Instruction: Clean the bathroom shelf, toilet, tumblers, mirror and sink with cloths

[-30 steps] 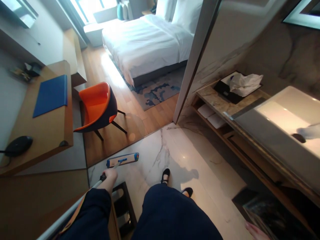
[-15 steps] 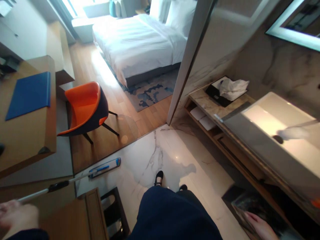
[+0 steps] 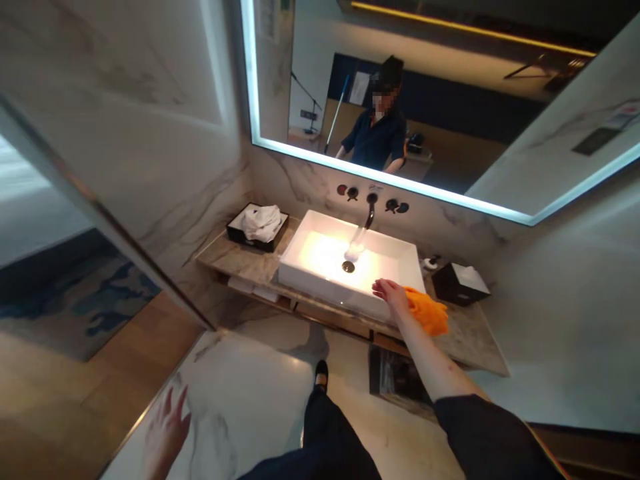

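Low at the left edge of our view, our left hand (image 3: 167,430) hangs loose over the marble floor (image 3: 245,393), fingers spread wide and holding nothing, the palm turned down and the arm mostly out of sight. Further along, on the marble counter (image 3: 235,257), a black tray (image 3: 235,233) holds a crumpled white towel (image 3: 261,221). Beside it sits the white rectangular basin (image 3: 350,263), lit brightly from above, with a wall-mounted spout (image 3: 369,215) reaching over its drain. Behind the basin the mirror (image 3: 425,100) reflects us in a dark top. Our right arm, sleeve pushed back above the forearm, stretches forward and up from the lower right corner. Our right hand (image 3: 393,297) rests at the near right corner of the basin, fingers curled and closed on an orange cloth (image 3: 427,312), which bunches out to the right of the hand and lies on the counter just beside the basin. Beyond the cloth stands a black tissue box (image 3: 457,283).
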The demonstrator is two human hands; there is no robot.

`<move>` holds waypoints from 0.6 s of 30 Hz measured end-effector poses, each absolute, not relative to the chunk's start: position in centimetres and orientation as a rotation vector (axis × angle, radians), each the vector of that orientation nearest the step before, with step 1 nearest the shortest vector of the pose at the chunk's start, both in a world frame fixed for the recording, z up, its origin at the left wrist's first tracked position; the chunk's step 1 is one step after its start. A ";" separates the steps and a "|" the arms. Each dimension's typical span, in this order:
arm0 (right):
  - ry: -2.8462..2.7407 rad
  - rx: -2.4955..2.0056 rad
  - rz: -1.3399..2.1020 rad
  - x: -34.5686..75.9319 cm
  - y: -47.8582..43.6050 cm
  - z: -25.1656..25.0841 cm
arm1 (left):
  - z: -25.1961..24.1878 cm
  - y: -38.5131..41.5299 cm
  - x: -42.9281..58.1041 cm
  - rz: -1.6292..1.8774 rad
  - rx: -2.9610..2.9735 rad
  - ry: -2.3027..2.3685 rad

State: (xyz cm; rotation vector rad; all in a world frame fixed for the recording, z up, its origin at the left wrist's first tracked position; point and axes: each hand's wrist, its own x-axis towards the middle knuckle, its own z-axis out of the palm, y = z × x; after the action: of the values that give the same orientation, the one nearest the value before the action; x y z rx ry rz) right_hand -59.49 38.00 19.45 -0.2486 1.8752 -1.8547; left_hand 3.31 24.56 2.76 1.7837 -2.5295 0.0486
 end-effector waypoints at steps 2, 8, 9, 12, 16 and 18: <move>1.752 -0.147 -1.901 -64.2 34.9 20.2 | 2.8 20.8 -4.3 -0.083 1.522 -2.483; 1.636 0.024 -1.835 -75.9 25.3 18.6 | 9.9 12.6 -20.7 -0.095 1.098 -2.362; 1.637 0.023 -1.815 -77.2 23.6 18.2 | 11.3 11.5 -22.6 -0.067 1.056 -2.357; 1.660 -0.032 -1.748 -80.2 18.4 16.7 | 14.8 8.5 -27.7 0.009 0.937 -2.363; 1.753 -0.208 -1.674 -81.9 13.6 14.8 | 17.3 4.7 -34.6 -0.017 0.816 -2.421; 1.836 -0.333 -1.638 -82.3 12.9 14.1 | 17.4 3.1 -38.4 -0.129 0.758 -2.453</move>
State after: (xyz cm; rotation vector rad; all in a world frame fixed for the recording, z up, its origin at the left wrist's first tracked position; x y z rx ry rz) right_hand -82.30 12.89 14.09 -0.3333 1.8362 -1.6376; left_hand -38.42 3.08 17.39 0.7576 -2.4534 -0.1293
